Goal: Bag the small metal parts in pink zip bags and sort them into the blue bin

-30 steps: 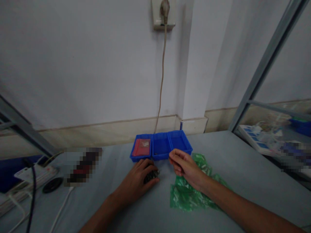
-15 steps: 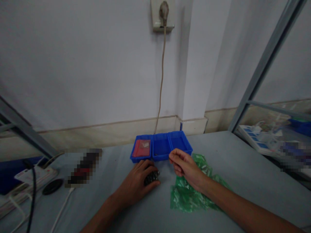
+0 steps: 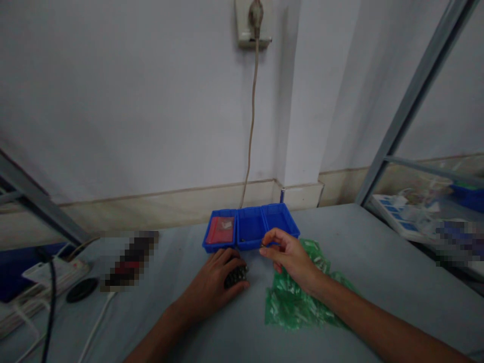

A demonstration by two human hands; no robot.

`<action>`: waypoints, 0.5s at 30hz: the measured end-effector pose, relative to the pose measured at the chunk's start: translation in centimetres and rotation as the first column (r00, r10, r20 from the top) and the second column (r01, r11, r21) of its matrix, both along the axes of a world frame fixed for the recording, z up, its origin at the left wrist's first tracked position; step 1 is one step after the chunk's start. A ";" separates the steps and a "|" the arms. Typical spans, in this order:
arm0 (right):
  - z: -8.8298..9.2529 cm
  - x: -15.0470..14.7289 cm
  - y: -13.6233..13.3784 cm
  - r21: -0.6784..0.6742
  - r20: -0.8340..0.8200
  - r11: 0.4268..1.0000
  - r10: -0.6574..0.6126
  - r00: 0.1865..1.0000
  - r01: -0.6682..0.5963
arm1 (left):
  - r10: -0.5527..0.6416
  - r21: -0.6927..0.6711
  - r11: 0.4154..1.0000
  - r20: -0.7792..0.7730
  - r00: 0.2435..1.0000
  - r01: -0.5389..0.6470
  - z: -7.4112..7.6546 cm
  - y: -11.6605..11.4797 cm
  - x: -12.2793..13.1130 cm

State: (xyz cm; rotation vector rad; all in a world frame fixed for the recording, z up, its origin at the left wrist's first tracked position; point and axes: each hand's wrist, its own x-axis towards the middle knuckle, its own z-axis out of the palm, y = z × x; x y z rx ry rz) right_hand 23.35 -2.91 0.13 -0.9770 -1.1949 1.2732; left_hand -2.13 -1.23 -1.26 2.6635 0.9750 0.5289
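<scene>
My left hand (image 3: 217,280) rests on the table, curled around a dark block with rows of shiny bumps (image 3: 236,276); much of it is hidden by the fingers. My right hand (image 3: 285,254) is raised in front of the blue bins, thumb and forefinger pinched. A tiny dark piece (image 3: 262,245) shows at those fingertips, too small to name. Just beyond both hands stand three joined blue bins (image 3: 251,247). The left bin holds a red plastic bag (image 3: 217,233), and a small dark speck lies in the middle bin. Crumpled green plastic bags (image 3: 295,305) lie beneath my right forearm.
At the left are a blurred-out device (image 3: 130,262), a black round disc (image 3: 82,290) and cables (image 3: 94,322). A power cord (image 3: 251,126) hangs from the wall socket to behind the bins. Metal frame posts (image 3: 408,111) slant up on both sides.
My right thumb and forefinger have tilted and bent apart at the knuckles, moving slightly left, and the tiny dark piece now shows at their tips. My left hand has stayed in place.
</scene>
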 end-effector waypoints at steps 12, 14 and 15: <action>-0.8 -0.1 0.2 -0.112 -0.122 0.993 0.022 0.992 -0.036 | 0.004 0.004 1.000 -0.003 1.000 -0.004 -0.4 0.3 0.1; -0.8 -0.2 0.3 -0.129 -0.135 0.991 0.009 0.991 -0.027 | -0.001 0.000 1.000 0.001 1.000 0.001 -0.3 0.2 0.1; -0.8 -0.2 0.3 -0.132 -0.142 0.991 0.007 0.990 -0.026 | -0.004 -0.003 1.000 0.002 1.000 0.004 -0.3 0.2 0.0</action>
